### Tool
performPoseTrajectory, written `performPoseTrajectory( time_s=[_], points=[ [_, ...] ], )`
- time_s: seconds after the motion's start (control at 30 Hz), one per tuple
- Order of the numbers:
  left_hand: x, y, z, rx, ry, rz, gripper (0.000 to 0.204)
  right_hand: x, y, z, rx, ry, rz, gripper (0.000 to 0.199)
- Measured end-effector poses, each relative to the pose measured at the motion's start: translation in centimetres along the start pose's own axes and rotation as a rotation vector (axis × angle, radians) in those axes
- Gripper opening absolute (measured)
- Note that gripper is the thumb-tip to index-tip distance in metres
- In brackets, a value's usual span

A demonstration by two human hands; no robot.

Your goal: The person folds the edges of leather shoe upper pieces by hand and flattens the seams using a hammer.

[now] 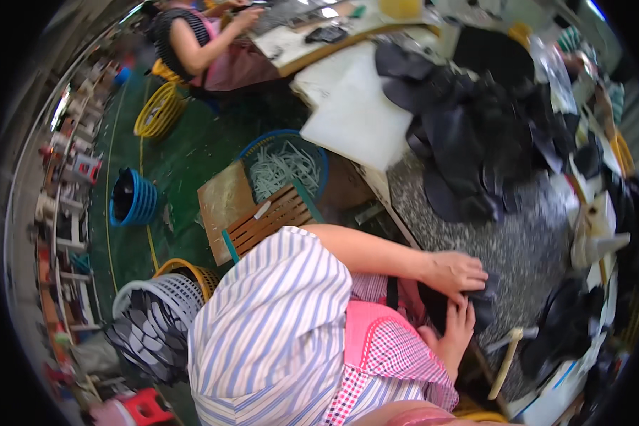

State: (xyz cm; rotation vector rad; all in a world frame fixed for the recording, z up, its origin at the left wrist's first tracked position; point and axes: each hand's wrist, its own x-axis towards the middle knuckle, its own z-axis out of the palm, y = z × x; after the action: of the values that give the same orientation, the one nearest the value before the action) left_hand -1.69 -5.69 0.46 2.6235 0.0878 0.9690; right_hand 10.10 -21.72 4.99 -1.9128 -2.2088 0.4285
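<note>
At the near edge of the speckled stone worktop (522,266), both hands work on a dark, flexible cut piece (482,310) that looks like leather or a similar sheet. My left hand (456,275) lies over it from above, its fingers curled down and pressed together on the piece. Close below, my right hand (453,335) grips the near side, fingertips meeting those of the left hand. Part of the piece is hidden beneath the hands. A hammer (505,363) with a wooden handle rests on the worktop, to the right of my right hand.
A large heap of black cut pieces (468,135) covers the far worktop, beside a white board (355,106). More black pieces (562,326) lie right. A slatted wooden stool (273,220) and a blue basket of pale strips (324,167) stand left. Another person (192,42) sits far left.
</note>
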Motion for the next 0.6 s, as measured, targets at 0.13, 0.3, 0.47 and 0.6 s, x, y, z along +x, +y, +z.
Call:
performPoseTrajectory(
  time_s=[0.13,0.3,0.47,0.6],
  points=[
    [-0.4,-0.8,-3.2,-0.102,-0.111,0.004,0.055,-0.8,4.3,-2.7,0.255,0.546,0.112,0.034],
    [1.4,-0.7,-5.5,-0.149,-0.257,-0.189,0.038,-2.7,12.8,-4.1,-0.206,0.448,0.494,0.049],
    [2.3,0.6,-4.8,-0.094,-0.284,-0.268,0.042,-3.2,11.0,-4.3,-0.070,0.435,0.552,0.031],
    [2.3,1.0,-4.4,0.012,-0.184,-0.223,0.045,-3.4,6.6,-6.1,0.616,0.500,0.758,0.023]
  ],
)
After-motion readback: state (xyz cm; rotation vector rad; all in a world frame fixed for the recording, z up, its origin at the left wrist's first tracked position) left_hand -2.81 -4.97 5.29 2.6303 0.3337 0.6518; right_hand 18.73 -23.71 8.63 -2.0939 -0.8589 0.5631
